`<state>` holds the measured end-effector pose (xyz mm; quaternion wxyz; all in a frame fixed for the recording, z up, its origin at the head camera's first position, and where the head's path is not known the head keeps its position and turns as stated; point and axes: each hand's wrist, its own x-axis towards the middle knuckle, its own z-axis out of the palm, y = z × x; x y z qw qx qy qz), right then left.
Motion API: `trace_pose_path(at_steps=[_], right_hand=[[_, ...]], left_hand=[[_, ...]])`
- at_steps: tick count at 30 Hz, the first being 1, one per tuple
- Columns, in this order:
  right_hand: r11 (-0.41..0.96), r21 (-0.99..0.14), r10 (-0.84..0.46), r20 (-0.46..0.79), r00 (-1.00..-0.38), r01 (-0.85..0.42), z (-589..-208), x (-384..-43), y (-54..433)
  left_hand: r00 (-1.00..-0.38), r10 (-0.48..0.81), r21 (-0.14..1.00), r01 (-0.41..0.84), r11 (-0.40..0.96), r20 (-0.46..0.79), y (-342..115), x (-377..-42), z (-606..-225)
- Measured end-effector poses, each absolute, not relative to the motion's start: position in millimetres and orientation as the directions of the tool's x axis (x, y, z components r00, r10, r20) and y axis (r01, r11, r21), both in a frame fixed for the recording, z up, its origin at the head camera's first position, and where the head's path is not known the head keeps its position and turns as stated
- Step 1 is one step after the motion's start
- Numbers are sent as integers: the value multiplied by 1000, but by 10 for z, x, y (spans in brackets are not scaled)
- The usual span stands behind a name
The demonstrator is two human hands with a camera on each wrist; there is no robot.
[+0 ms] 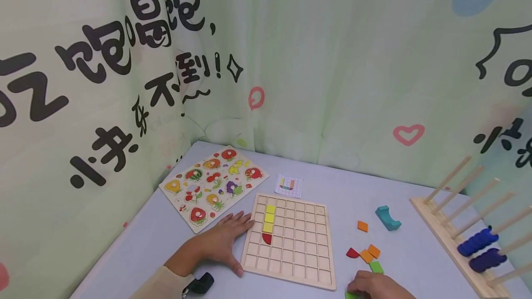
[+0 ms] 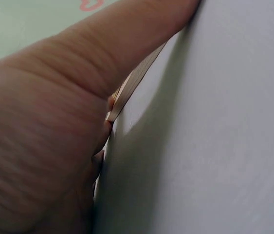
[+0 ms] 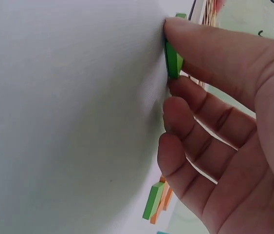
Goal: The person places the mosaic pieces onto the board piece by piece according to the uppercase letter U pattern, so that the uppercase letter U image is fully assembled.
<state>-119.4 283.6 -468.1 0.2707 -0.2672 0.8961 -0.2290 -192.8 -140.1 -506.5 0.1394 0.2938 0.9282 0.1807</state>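
Note:
In the head view, my left hand (image 1: 216,243) rests with fingers spread against the left edge of a wooden grid board (image 1: 297,243). Three yellow square tiles (image 1: 269,218) form a column in its grid, with a red quarter-round tile (image 1: 267,238) directly below them. To the board's right, my right hand (image 1: 380,286) pinches a green tile (image 3: 174,58) between thumb and forefinger, low over the tabletop; the other fingers curl loosely. Beyond that hand lie another green tile (image 1: 376,267), several orange tiles (image 1: 366,256) and a loose red quarter-round tile (image 1: 352,253).
Behind the board lies a small pattern card (image 1: 288,192). A fruit puzzle board (image 1: 203,188) lies at the back left. On the right are a teal arched block (image 1: 388,218) and a wooden peg rack (image 1: 440,232) with blue beads (image 1: 478,242). Printed curtains (image 1: 332,82) stand behind the table.

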Motion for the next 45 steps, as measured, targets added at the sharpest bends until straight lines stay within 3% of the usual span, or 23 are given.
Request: trace_pose_path(at_steps=[18, 25, 35, 45], right_hand=[[756, -487, -587, -207, -782, -438, -4594, -1292, 2677], [702, -469, -642, -88, -762, -537, -4604, -1352, 2582], [728, -441, -604, -49, -795, -526, -4620, -1492, 2362], [666, -467, -656, 5, -755, -582, -4650, -1614, 2145]], left_hand=[[-784, 602, 428, 498, 754, -148, -1406, -1938, -5077], [-783, 602, 416, 500, 760, -158, -1394, -1949, -5075], [-788, 595, 415, 494, 764, -158, -1413, -1964, -5082], [-786, 596, 446, 480, 756, -164, -1393, -1927, -5035]])
